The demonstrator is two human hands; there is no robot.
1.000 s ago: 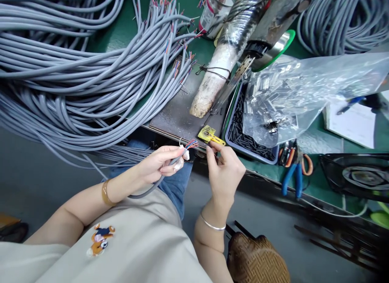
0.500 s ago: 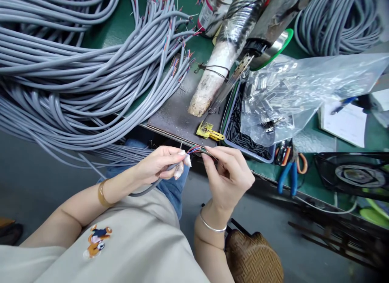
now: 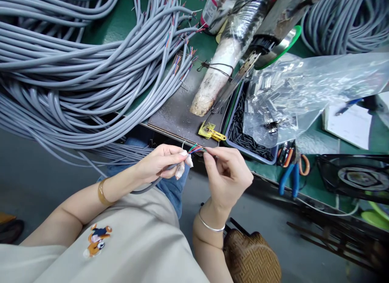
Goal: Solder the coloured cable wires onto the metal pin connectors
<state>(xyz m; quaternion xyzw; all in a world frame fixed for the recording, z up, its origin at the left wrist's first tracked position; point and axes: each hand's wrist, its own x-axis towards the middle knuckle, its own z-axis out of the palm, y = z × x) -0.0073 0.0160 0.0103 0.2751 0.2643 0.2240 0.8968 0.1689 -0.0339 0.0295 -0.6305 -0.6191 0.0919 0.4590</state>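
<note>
My left hand (image 3: 165, 161) is closed around a grey cable (image 3: 148, 189) near its stripped end, with white wrapping on some of its fingertips. From that end a small bundle of coloured wires (image 3: 196, 149), including red, blue and green, reaches across to my right hand (image 3: 229, 169). The thumb and index finger of that hand pinch the far ends of the wires, and the exact tips are hidden by the fingers. Both hands are just in front of the bench edge, below a small yellow tool (image 3: 215, 133) lying on a dark board (image 3: 173, 116).
Many grey cables (image 3: 91, 72) with bared ends cover the bench's left side. A wrapped white tube (image 3: 212, 84) slants over the board. To the right are a bin (image 3: 258, 158) of small black pieces, a plastic bag (image 3: 316, 80) of metal parts, blue-handled pliers (image 3: 290, 177) and a stool (image 3: 252, 254).
My right hand has shifted slightly left, closer to my left hand, still pinching the wires. The left hand keeps its grip on the cable. The view has turned a little.
</note>
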